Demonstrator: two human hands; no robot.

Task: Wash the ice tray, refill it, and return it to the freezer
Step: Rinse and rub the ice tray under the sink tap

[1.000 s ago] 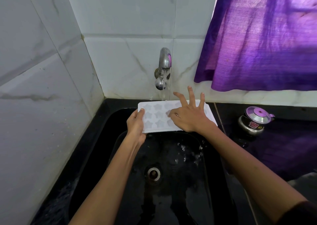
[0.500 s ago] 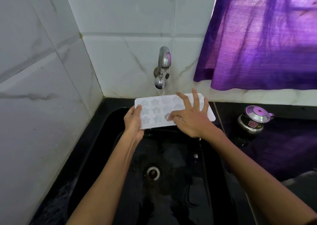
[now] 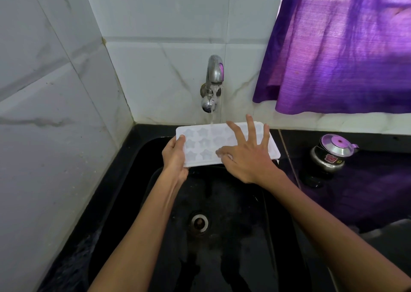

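- White marble-look wall tiles (image 3: 66, 91) fill the upper left and centre of the frame, meeting in a corner behind the basin.
- Below them, a black sink (image 3: 138, 180) takes up the lower middle, with a round metal drain (image 3: 199, 223) in its floor.
- A purple curtain (image 3: 338, 47) hangs in the upper right, its hem just above a pale ledge.
- At centre, a white ice tray (image 3: 200, 142) with star-shaped cavities is held level over the back of the sink, directly under the tap.
- A chrome tap (image 3: 213, 80) juts from the back wall; a thin stream of water (image 3: 211, 116) runs from it onto the far edge of the tray.
- The right hand (image 3: 244, 158) lies on the tray's right half with fingers spread and straight, and the thumb tip touches the tray's surface near its front edge; it grasps nothing.
- The left hand (image 3: 174, 156) grasps the tray's left short end, thumb on top and fingers curled beneath.
- A small steel pot with a lid (image 3: 331, 151) stands on the dark counter at right, well apart from the tray.
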